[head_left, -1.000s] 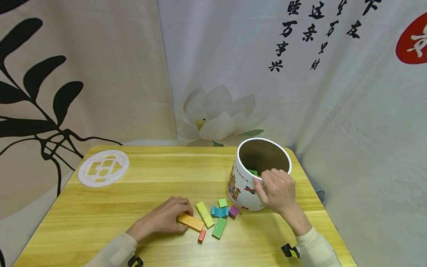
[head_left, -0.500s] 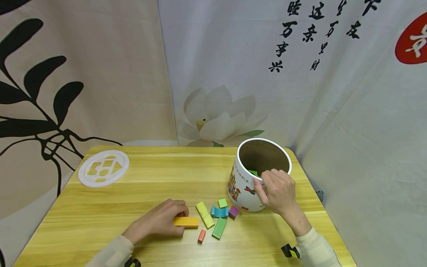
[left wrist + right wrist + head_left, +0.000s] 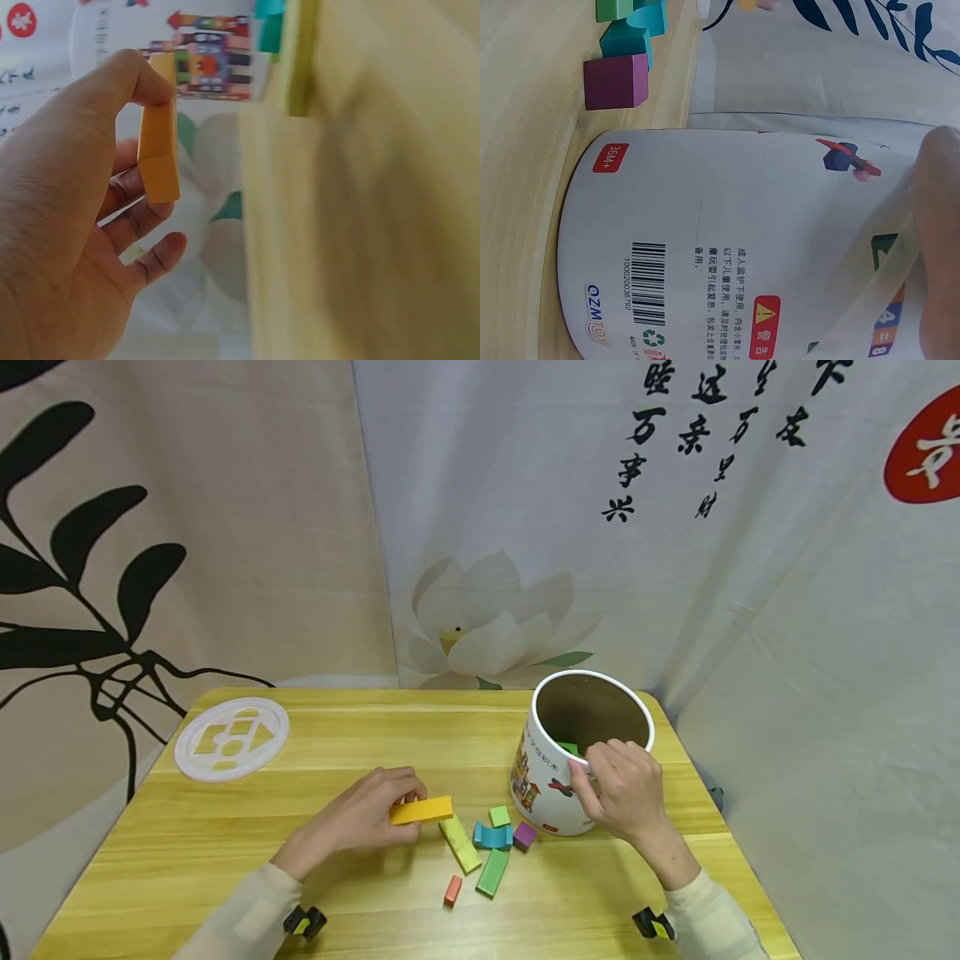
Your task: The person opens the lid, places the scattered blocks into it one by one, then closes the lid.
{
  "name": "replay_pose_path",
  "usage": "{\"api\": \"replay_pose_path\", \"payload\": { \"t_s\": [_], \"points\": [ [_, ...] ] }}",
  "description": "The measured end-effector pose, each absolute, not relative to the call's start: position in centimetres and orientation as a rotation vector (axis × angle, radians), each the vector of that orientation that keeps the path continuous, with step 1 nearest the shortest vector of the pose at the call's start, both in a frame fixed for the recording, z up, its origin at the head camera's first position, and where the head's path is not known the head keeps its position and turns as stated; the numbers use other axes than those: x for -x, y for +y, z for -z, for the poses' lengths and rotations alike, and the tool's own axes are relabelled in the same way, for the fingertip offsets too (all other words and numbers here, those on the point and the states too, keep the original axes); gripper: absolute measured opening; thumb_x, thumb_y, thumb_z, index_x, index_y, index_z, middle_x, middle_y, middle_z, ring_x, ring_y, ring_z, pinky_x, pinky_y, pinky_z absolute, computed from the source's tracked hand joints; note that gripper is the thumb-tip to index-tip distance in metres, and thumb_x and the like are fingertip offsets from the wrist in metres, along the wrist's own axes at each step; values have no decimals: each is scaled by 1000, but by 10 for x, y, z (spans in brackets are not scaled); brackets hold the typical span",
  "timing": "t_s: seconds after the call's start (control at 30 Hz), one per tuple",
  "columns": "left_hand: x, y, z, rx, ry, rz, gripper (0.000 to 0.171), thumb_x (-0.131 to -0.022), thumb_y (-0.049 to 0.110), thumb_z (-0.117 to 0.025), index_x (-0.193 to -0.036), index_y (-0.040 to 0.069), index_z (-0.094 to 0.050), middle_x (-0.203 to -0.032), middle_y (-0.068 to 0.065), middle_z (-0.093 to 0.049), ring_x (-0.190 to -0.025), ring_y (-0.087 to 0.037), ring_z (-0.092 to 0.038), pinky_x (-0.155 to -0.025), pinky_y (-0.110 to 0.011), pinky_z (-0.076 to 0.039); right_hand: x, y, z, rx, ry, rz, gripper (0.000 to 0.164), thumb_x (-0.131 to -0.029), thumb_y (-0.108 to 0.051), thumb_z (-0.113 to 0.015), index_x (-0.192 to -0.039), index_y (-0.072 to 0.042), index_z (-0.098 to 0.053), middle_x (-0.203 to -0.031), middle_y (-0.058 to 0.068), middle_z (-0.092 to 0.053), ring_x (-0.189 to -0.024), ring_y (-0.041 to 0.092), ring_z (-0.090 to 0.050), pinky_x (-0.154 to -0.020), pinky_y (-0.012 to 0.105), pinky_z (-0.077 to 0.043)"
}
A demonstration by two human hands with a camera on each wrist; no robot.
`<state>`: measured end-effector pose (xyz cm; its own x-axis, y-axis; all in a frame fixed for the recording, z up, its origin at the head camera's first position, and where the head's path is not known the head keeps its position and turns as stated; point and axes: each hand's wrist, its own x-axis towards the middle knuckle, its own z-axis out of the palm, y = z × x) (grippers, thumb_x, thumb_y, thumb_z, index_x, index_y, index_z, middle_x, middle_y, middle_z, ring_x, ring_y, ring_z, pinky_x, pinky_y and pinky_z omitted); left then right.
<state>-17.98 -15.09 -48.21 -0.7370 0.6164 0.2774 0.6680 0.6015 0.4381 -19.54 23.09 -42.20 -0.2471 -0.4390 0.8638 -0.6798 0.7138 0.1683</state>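
My left hand (image 3: 367,818) pinches an orange rectangular block (image 3: 422,810) between thumb and fingers, raised off the table. In the left wrist view the same orange block (image 3: 157,142) stands clear of the wood. My right hand (image 3: 622,789) grips the near rim of a white printed bucket (image 3: 536,777), thumb outside; its fingertips are hidden. Inside the bucket a bit of green shows. Between the hands lie a yellow block (image 3: 460,843), a blue arch block (image 3: 492,837), a small light-green block (image 3: 499,816), a purple block (image 3: 524,837), a green block (image 3: 492,873) and a small red block (image 3: 452,891).
A white round lid (image 3: 231,768) with shaped cutouts lies at the table's far left. The wooden table (image 3: 360,727) ends at a printed cloth backdrop (image 3: 465,527). Beside the bucket is the table's right edge.
My left hand has drawn the orange block off the pile, turned it and lifted it up from the table. The right hand stays on the bucket's rim.
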Motion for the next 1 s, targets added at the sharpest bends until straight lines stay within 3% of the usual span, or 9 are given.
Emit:
{"api": "replay_pose_path", "payload": {
  "t_s": [0.43, 1.0],
  "points": [
    [215, -117, 432, 1220, -2491, 852, 20, -79, 21, -76, -96, 13, -71, -84, 8, -58, -69, -6, -51, -54, -19, -44, 196, 231, 422, -871, -1883, -289, 40, -94, -30, -52, -60, -13, -40, -53, -9, -26, -48, 8, -20, -43, 24, -15],
    [253, -51, 360, 1261, -2270, 768, 28, -82, 28, -74, -102, 9, -73, -88, 5, -59, -76, -8, -49, -64, -24, -42, 196, 232, 421, -876, -1865, -283, 40, -94, -29, -53, -59, -13, -39, -53, -8, -26, -47, 8, -19, -42, 25, -14]
  ]
}}
